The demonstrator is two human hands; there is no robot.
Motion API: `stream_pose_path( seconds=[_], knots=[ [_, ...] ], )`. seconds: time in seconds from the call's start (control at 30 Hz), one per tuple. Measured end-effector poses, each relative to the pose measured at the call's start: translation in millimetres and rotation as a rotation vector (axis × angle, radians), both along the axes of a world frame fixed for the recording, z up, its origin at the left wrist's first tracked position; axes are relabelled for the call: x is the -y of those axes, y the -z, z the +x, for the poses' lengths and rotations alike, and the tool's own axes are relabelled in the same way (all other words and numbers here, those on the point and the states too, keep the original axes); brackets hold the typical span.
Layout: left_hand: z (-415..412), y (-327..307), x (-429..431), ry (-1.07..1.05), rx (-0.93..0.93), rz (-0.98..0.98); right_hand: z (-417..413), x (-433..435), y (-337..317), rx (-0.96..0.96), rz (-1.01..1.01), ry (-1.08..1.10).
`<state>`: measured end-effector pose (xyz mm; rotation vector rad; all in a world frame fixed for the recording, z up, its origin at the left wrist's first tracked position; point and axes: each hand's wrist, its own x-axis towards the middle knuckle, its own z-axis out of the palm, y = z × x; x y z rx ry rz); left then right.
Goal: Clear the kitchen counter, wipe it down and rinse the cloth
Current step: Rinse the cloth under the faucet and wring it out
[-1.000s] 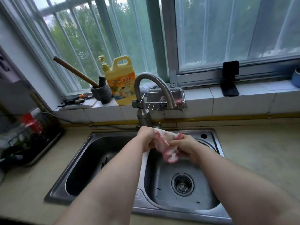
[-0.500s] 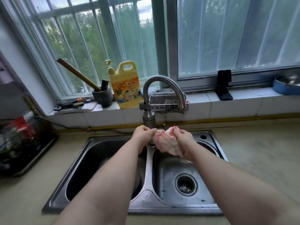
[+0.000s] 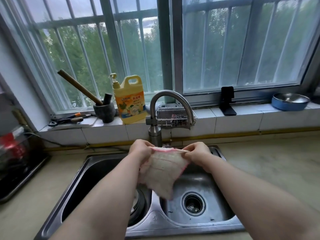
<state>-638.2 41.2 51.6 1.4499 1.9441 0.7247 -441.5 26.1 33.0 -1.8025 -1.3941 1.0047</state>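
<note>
Both hands held the cloth (image 3: 161, 172) spread out over the double sink (image 3: 199, 220), just in front of the curved steel faucet (image 3: 170, 108). The left hand (image 3: 141, 150) was closed on the cloth's upper left corner and the right hand (image 3: 198, 153) pinched its upper right corner, so the pink-edged top hem ran taut between them while the rest hung down, its lowest point above the divider between the two basins. The right basin's drain (image 3: 193, 203) lay below and to the right of the hanging cloth. Behind the faucet, on the tiled sill, stood a yellow detergent jug (image 3: 129, 101) to its left, with a stone mortar (image 3: 104, 110) and its slanting wooden pestle (image 3: 79, 87) further left. A wire rack (image 3: 174, 116) sat right behind the spout, and a black phone stand (image 3: 227, 101) and a blue bowl (image 3: 290, 102) stood further right along the sill.
</note>
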Motion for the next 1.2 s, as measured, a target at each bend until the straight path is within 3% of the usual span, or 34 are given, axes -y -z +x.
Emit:
stream_pose_path(
  seconds=[0.17,0.3,0.37,0.5,0.6,0.77,0.93,1.07,1.2],
  knots=[
    [-6,-12,-1,-0.161,-0.209,0.066,2,1,-8,0.058,0.059,0.184],
    [-3,-23,3,-0.187,-0.193,0.106,-3,3,-19,0.037,0.16,0.25],
    [-1,-26,2,-0.178,-0.101,0.128,-6,3,-27,-0.036,0.219,0.261],
    [11,-49,-3,-0.189,0.454,0.198,-20,1,-54,-0.411,0.309,0.206],
    [19,-76,-4,-0.165,0.663,0.316,-26,-6,-76,-0.44,0.427,0.235],
    [19,-113,-18,-0.074,0.732,0.48,-18,-18,-111,-0.386,0.616,0.325],
    [28,-145,-41,0.036,0.749,0.521,-7,-30,-140,-0.277,0.701,0.342],
    [41,-156,-65,0.126,0.68,0.467,-1,-54,-145,-0.268,0.639,0.25],
    [59,-157,-82,0.161,0.721,0.269,6,-73,-142,-0.29,0.443,0.129]
  ],
)
